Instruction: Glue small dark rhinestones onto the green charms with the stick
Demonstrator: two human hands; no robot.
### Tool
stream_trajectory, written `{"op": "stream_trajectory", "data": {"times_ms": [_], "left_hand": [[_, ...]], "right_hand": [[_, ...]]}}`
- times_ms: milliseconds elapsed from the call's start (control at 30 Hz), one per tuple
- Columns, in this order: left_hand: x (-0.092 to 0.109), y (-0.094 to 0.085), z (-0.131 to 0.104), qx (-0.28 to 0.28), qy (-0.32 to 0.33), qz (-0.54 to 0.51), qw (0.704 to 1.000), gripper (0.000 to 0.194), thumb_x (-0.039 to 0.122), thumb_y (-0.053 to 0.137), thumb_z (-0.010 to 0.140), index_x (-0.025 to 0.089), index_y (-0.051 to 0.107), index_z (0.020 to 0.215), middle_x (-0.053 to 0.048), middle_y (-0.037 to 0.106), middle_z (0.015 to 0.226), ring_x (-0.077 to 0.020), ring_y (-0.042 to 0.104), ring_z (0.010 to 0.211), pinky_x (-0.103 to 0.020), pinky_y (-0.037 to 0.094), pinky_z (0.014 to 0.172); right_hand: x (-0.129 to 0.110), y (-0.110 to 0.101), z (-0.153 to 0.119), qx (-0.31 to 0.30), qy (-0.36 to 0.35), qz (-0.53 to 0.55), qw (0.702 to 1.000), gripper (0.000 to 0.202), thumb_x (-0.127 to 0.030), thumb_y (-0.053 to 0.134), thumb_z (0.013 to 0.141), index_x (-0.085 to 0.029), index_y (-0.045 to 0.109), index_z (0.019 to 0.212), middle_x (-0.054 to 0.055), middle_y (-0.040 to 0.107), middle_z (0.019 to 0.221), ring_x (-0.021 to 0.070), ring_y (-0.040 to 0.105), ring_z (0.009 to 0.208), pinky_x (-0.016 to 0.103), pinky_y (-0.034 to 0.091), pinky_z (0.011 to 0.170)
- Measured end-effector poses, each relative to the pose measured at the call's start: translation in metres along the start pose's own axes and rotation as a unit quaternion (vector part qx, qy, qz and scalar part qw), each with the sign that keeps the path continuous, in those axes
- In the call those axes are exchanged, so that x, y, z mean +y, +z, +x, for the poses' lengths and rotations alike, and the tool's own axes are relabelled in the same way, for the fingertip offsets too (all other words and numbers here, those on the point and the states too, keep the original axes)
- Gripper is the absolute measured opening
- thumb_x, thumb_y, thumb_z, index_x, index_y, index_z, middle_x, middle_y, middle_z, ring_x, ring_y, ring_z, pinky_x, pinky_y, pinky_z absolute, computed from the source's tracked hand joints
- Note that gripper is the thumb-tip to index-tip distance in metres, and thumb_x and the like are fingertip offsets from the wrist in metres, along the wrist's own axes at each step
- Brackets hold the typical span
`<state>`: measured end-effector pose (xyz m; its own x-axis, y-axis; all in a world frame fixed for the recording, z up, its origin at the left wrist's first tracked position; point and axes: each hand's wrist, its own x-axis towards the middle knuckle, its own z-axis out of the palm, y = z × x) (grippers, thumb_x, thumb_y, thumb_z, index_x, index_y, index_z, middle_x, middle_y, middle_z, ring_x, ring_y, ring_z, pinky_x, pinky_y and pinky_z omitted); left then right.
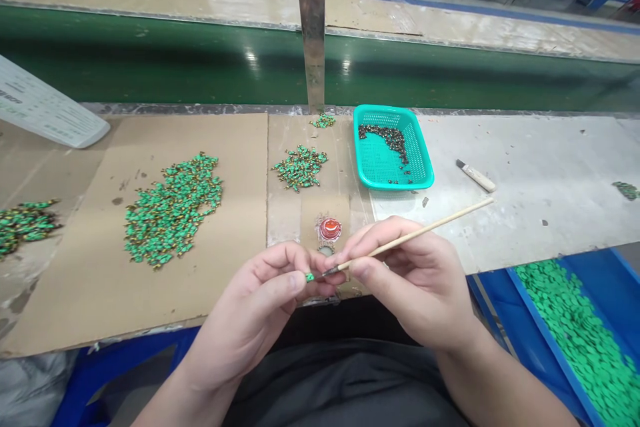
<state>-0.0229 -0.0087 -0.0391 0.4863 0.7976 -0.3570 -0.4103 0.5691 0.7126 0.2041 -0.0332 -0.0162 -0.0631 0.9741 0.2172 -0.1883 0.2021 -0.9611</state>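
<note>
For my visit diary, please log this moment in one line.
left hand: pinching green piece; right hand: holding thin brush; brush tip: near piece; teal basket: holds dark pieces

held green piece (309, 277): 1 | thin brush (420, 232): 1 | teal basket (421, 147): 1 | tabletop green piles (173, 213): 5

The single head view looks forward and down from above and behind the left grip (260, 310) and right grip (417, 287), close to both, taking in the worktop (540, 193) beyond and beside them.
</note>
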Motion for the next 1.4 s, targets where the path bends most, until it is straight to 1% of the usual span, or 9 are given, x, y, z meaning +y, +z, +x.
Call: {"op": "stream_trajectory", "data": {"times_ms": [167,233,333,433,567,733,1000,1200,1400], "left_hand": [[-0.003,-0.002,0.002,0.079,-0.012,0.02,0.997,0.033,0.043,0.115,0.085,0.022,0.089,0.092,-0.007,0.094,0.097,-0.0248,0.092,0.087,-0.028,0.078,0.084],[-0.003,0.0,0.003,0.13,-0.007,0.013,0.991,0.036,0.04,0.116,0.082,0.024,0.085,0.092,-0.004,0.092,0.086,-0.0246,0.091,0.081,-0.027,0.077,0.077],[-0.003,0.003,0.003,0.163,0.011,0.024,0.986,0.041,0.037,0.116,0.08,0.024,0.078,0.088,-0.004,0.09,0.08,-0.0263,0.092,0.079,-0.027,0.077,0.075],[-0.002,0.003,0.004,0.168,0.026,0.046,0.984,0.044,0.038,0.117,0.077,0.025,0.077,0.089,-0.003,0.089,0.075,-0.0274,0.092,0.077,-0.029,0.078,0.076],[-0.001,0.004,0.005,0.185,0.037,0.055,0.98,0.049,0.043,0.119,0.073,0.026,0.08,0.099,-0.005,0.094,0.081,-0.0324,0.096,0.086,-0.033,0.08,0.08],[0.0,0.003,0.004,0.188,0.039,0.06,0.979,0.043,0.043,0.117,0.076,0.025,0.081,0.089,-0.006,0.096,0.085,-0.0323,0.096,0.087,-0.031,0.08,0.08],[0.001,-0.001,0.001,0.179,0.039,0.065,0.981,0.041,0.048,0.118,0.074,0.026,0.084,0.081,-0.002,0.089,0.077,-0.0298,0.092,0.083,-0.031,0.077,0.077],[0.003,0.002,0.001,0.175,0.033,0.056,0.982,0.046,0.052,0.122,0.066,0.027,0.087,0.08,0.001,0.088,0.075,-0.024,0.09,0.079,-0.025,0.074,0.074],[0.006,0.002,0.0,0.172,0.039,0.059,0.983,0.048,0.055,0.123,0.065,0.026,0.088,0.079,-0.002,0.088,0.075,-0.0238,0.088,0.076,-0.025,0.074,0.074]], "right_hand": [[0.008,-0.025,0.02,0.107,-0.087,-0.06,0.989,0.016,-0.034,0.094,0.109,-0.028,0.082,0.101,0.0,0.085,0.088,0.0184,0.082,0.078,0.032,0.072,0.074],[0.01,-0.048,0.036,0.148,-0.112,-0.09,0.978,0.015,-0.038,0.085,0.114,-0.029,0.079,0.105,-0.005,0.077,0.075,0.0148,0.072,0.063,0.027,0.063,0.061],[0.01,-0.085,0.066,0.166,-0.107,-0.203,0.959,0.023,-0.04,0.063,0.12,-0.026,0.076,0.106,0.001,0.083,0.085,0.0178,0.082,0.074,0.033,0.069,0.072],[0.01,-0.113,0.102,0.148,-0.07,-0.334,0.928,0.037,-0.044,0.05,0.123,-0.023,0.077,0.107,0.011,0.089,0.108,0.0235,0.089,0.098,0.041,0.073,0.09],[0.015,-0.126,0.151,0.067,-0.009,-0.449,0.891,0.039,-0.036,0.048,0.126,-0.02,0.082,0.136,0.012,0.09,0.11,0.0261,0.088,0.096,0.043,0.071,0.093],[0.028,-0.122,0.2,-0.051,0.067,-0.599,0.796,0.012,-0.024,0.08,0.116,-0.017,0.087,0.123,0.015,0.088,0.136,0.0338,0.082,0.132,0.055,0.066,0.121],[0.041,-0.106,0.231,-0.115,0.118,-0.706,0.688,0.038,-0.042,0.084,0.118,-0.02,0.079,0.149,0.014,0.079,0.154,0.033,0.082,0.133,0.057,0.072,0.114],[0.044,-0.096,0.231,-0.098,0.142,-0.706,0.687,0.041,-0.042,0.086,0.117,-0.019,0.078,0.15,0.015,0.078,0.155,0.0334,0.082,0.133,0.056,0.072,0.113],[0.027,-0.098,0.215,-0.039,0.142,-0.644,0.751,0.026,-0.035,0.086,0.117,-0.018,0.082,0.136,0.011,0.085,0.136,0.0283,0.085,0.118,0.05,0.074,0.104]]}}
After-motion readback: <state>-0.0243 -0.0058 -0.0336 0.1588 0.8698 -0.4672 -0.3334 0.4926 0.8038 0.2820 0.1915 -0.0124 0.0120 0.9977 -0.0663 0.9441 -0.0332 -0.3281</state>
